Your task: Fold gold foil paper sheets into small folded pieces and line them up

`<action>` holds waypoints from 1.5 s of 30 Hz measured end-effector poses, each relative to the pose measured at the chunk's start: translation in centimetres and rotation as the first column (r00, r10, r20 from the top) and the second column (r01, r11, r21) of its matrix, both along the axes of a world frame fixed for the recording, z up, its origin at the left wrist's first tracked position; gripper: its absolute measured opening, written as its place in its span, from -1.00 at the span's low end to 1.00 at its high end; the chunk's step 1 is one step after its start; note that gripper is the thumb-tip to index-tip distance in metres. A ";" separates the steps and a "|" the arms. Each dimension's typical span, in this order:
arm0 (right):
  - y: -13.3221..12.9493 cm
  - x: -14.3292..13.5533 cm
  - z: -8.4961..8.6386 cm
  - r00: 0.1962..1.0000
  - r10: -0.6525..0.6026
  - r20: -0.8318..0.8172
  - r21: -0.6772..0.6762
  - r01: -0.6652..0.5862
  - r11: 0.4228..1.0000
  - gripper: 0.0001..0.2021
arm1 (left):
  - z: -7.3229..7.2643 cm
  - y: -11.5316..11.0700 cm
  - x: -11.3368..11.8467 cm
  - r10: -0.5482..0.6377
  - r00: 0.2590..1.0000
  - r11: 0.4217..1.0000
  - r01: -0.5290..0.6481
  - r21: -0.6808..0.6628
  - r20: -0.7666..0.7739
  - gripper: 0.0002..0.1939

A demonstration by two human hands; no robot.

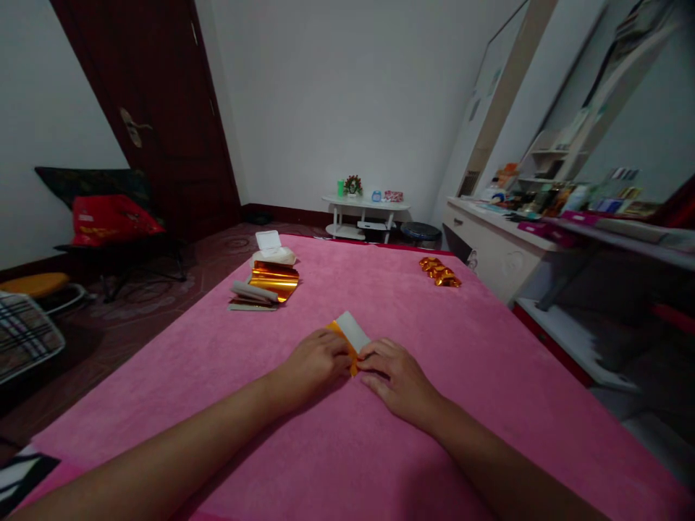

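A sheet of gold foil paper (352, 334) with a pale grey back lies on the pink cloth, partly folded, in the middle of the head view. My left hand (324, 359) has its fingers curled over the left side of the sheet. On the right edge, my right hand (399, 380) pinches the gold part between thumb and fingers. Both hands hide some of the paper. At the far left rests a stack of gold foil sheets (276, 281), curled and showing grey backs. Several folded gold foil pieces (439, 272) lie in a row at the far right.
Behind the foil stack sits an opened white pack (273, 250) with its lid up. The pink cloth (244, 391) covers the table. Beyond it stand a white side table (366, 205) and, to the right, a cluttered white dresser (494, 235). A red bag (114, 221) rests on a chair at left.
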State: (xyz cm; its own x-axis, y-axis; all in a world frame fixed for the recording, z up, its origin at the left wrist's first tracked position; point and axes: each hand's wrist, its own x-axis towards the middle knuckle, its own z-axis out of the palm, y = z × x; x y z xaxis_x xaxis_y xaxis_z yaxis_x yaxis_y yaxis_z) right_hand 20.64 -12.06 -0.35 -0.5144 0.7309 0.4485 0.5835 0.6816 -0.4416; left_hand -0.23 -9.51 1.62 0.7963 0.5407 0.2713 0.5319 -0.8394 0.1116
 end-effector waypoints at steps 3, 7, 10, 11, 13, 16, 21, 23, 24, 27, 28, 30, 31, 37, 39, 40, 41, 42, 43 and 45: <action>0.2 0.2 0.0 0.998 0.012 -0.056 -0.051 -0.015 0.999 -0.80 | -0.3 0.0 -0.2 -0.039 0.999 0.999 0.040 0.021 -0.035 -0.71; 0.5 0.2 0.1 0.993 -0.012 -0.121 -0.125 -0.003 0.992 -0.74 | -0.9 0.2 -0.5 0.021 0.998 0.998 -0.018 -0.053 0.054 -0.73; 0.8 0.1 0.0 0.986 -0.056 -0.158 -0.187 0.026 0.982 -0.78 | -1.2 0.4 -0.5 0.096 0.981 0.986 -0.071 -0.149 0.166 -0.77; 0.9 0.1 -0.1 0.983 -0.074 -0.170 -0.207 0.038 0.978 -0.80 | -1.3 0.5 -0.4 0.122 0.975 0.981 -0.089 -0.175 0.188 -0.78; 1.1 0.1 -0.3 0.975 -0.110 -0.193 -0.243 0.062 0.968 -0.85 | -1.3 0.7 -0.3 0.175 0.960 0.967 -0.126 -0.219 0.217 -0.80; 1.6 0.1 -0.6 0.966 -0.131 -0.223 -0.273 0.067 0.960 -0.87 | -1.2 0.9 0.1 0.231 0.934 0.946 -0.151 -0.285 0.273 -0.81; 1.8 0.1 -0.9 0.960 -0.153 -0.236 -0.272 0.086 0.958 -0.87 | -1.2 1.5 0.6 0.284 0.895 0.907 -0.135 -0.400 0.343 -0.85; 1.7 0.0 -0.9 0.958 -0.182 -0.220 -0.276 0.118 0.954 -0.87 | -1.3 1.7 0.6 0.299 0.887 0.889 -0.125 -0.440 0.352 -0.88; 1.7 -0.1 -0.9 0.957 -0.197 -0.212 -0.280 0.133 0.951 -0.87 | -1.4 1.8 0.6 0.306 0.883 0.880 -0.120 -0.459 0.355 -0.90; 1.5 -0.2 -1.0 0.953 -0.219 -0.211 -0.275 0.158 0.949 -0.85 | -1.7 2.1 0.6 0.321 0.878 0.857 -0.109 -0.504 0.356 -0.90; 1.5 -0.3 -1.1 0.952 -0.217 -0.216 -0.264 0.157 0.952 -0.85 | -1.7 2.2 0.6 0.324 0.879 0.850 -0.109 -0.515 0.350 -0.89; 1.3 -0.3 -1.1 0.952 -0.204 -0.228 -0.234 0.150 0.961 -0.85 | -1.8 2.3 0.6 0.331 0.883 0.841 -0.115 -0.528 0.334 -0.88; 1.3 -0.4 -1.1 0.952 -0.199 -0.231 -0.223 0.147 0.964 -0.85 | -1.8 2.3 0.7 0.335 0.885 0.839 -0.123 -0.530 0.324 -0.87; 0.5 -0.5 -0.2 0.958 -0.204 -0.199 -0.261 0.149 0.954 -0.80 | -1.7 2.1 0.9 0.353 0.888 0.839 -0.161 -0.519 0.295 -0.86; 0.2 -0.5 0.0 0.962 -0.208 -0.178 -0.275 0.154 0.949 -0.79 | -1.8 2.2 1.0 0.360 0.888 0.837 -0.171 -0.520 0.287 -0.86; 0.1 -0.5 0.1 0.963 -0.209 -0.168 -0.282 0.156 0.947 -0.79 | -1.9 2.2 1.1 0.364 0.888 0.835 -0.176 -0.521 0.282 -0.86; 0.1 -0.5 0.1 0.965 -0.209 -0.160 -0.286 0.158 0.945 -0.79 | -2.0 2.3 1.1 0.367 0.888 0.832 -0.181 -0.524 0.276 -0.85; 0.0 -0.5 0.1 0.965 -0.210 -0.155 -0.287 0.159 0.945 -0.79 | -2.0 2.4 1.2 0.370 0.889 0.829 -0.186 -0.527 0.270 -0.85; 0.0 -0.5 0.1 0.966 -0.211 -0.152 -0.287 0.161 0.944 -0.80 | -2.0 2.4 1.2 0.374 0.889 0.827 -0.190 -0.529 0.264 -0.85; -0.1 -0.4 -0.1 0.967 -0.205 -0.150 -0.285 0.157 0.946 -0.80 | -2.0 2.5 1.3 0.382 0.888 0.823 -0.202 -0.530 0.256 -0.85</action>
